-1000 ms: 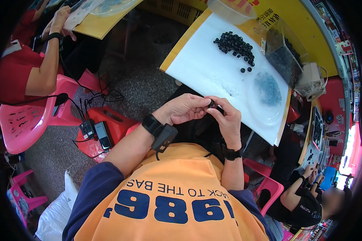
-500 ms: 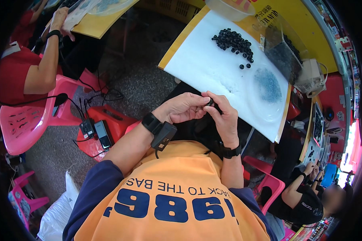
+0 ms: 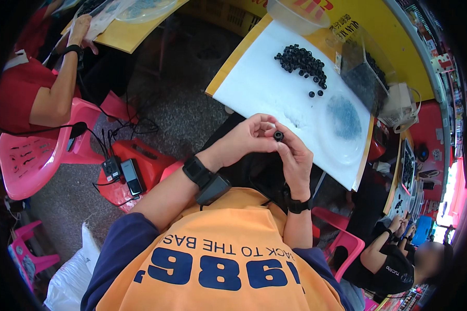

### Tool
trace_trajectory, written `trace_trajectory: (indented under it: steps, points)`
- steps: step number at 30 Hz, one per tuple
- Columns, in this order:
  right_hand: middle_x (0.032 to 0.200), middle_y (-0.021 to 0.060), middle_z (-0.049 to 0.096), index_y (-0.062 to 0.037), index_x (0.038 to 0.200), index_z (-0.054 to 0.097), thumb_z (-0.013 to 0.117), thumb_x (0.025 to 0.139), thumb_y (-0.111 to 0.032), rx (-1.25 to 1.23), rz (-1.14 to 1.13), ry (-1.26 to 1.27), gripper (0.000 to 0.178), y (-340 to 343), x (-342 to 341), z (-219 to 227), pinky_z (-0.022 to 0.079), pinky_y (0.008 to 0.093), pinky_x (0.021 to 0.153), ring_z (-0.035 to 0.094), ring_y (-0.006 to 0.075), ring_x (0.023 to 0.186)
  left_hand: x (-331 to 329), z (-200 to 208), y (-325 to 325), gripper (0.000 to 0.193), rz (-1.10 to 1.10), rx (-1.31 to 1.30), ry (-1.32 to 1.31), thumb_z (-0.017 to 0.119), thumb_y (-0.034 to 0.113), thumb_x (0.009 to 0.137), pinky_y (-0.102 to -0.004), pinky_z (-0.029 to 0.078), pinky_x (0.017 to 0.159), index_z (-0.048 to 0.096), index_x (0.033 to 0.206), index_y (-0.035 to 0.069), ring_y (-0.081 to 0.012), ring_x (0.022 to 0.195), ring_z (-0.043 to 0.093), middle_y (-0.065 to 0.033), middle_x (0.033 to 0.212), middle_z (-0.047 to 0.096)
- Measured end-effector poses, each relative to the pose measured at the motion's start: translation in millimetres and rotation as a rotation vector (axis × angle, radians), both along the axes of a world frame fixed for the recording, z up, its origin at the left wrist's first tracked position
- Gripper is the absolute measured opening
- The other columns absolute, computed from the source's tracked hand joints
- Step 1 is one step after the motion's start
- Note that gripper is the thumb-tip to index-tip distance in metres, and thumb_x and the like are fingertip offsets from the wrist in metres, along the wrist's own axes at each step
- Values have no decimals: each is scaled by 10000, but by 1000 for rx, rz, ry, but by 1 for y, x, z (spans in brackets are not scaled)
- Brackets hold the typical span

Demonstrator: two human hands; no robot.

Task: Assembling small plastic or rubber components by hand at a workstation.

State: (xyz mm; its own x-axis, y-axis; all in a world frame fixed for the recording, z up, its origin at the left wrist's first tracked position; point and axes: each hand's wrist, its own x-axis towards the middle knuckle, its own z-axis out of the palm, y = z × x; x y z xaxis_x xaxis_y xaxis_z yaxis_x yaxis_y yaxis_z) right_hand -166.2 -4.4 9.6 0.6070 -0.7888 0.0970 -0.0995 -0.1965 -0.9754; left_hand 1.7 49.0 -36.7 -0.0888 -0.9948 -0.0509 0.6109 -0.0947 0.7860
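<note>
Between the thumb and forefinger of my right hand (image 3: 294, 158) is a small round black part (image 3: 278, 136) with a hole in its middle. My left hand (image 3: 248, 137) is right beside it, thumb and fingers pinched together. Whatever that pinch may hold is too small or hidden to make out. Both hands are in front of my body, at the near edge of a white-covered table (image 3: 254, 78). On it lies a pile of similar black parts (image 3: 301, 59), with a few loose ones nearby. A clear round dish (image 3: 343, 118) of tiny bluish pieces is on the right.
Beyond the pile are a translucent tub (image 3: 296, 18) and a clear box of dark parts (image 3: 363, 72). Two co-workers sit at other tables, one in a red shirt (image 3: 23, 98), one in black (image 3: 389, 269). A red stool (image 3: 140, 155) holds a power bank (image 3: 132, 176) and cables.
My hands have tilted so that the black part's hole now faces up into view. My left hand has turned, its back showing more. The view has shifted slightly.
</note>
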Motion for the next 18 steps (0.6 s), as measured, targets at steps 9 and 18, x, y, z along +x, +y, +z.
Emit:
trace_trajectory:
  steps: [9, 18]
  points:
    - [932, 22, 677, -17, 1274, 634, 624, 887, 57, 101, 135, 13, 394, 8, 6, -2, 499, 217, 758, 625, 82, 843, -2, 30, 6, 1019, -74, -152, -196, 856, 4, 657, -305, 473, 1046, 306, 1514, 36, -176, 1293, 495, -150, 1465, 460]
    - [966, 33, 683, -12, 1233, 653, 610, 877, 67, -1, 128, -22, 366, 8, 7, -14, 503, 217, 794, 628, 89, 867, -2, 27, 7, 394, 35, -199, -387, 778, 95, 770, -243, 517, 859, 686, 1139, -8, -90, 952, 627, -68, 1100, 704]
